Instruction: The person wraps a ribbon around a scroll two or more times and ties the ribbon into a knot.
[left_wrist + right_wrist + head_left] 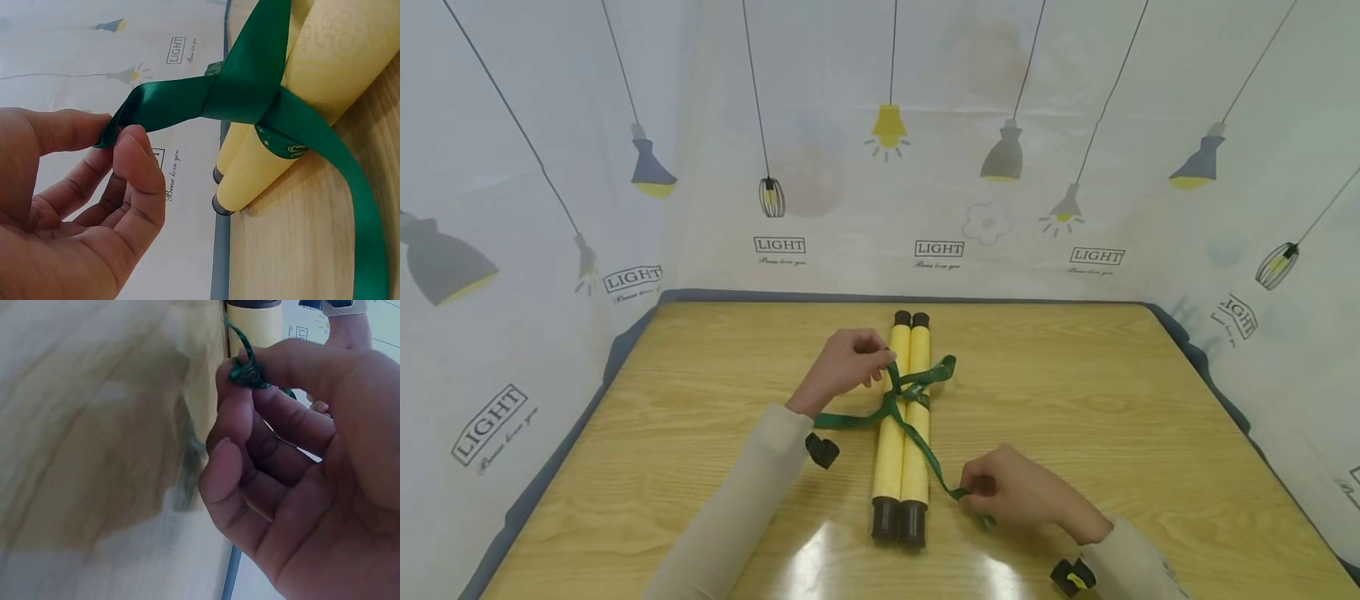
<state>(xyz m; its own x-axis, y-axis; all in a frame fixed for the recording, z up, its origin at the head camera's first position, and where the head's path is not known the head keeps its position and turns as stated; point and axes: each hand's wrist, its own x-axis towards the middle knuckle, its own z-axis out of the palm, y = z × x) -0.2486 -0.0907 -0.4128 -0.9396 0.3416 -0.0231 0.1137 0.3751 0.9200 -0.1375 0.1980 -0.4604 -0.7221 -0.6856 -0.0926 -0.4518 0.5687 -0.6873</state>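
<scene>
Two yellow scrolls (889, 458) with dark brown end caps lie side by side, lengthwise on the table. A green ribbon (928, 454) wraps around their middle and crosses on top, with one loop sticking out to the right and a tail out to the left. Just left of the scrolls, my left hand (848, 363) pinches a raised part of the ribbon between thumb and forefinger; the left wrist view shows this fold (165, 103) close up. My right hand (1018, 492), lower right, pinches another ribbon end (247, 374), which runs slanting from the crossing.
The wooden table (1112, 400) extends around the scrolls on every side. A pale cloth (842, 267) printed with lamps stands behind and beside it, with a blue-grey edge along the tabletop. Small black devices (822, 451) sit at both wrists.
</scene>
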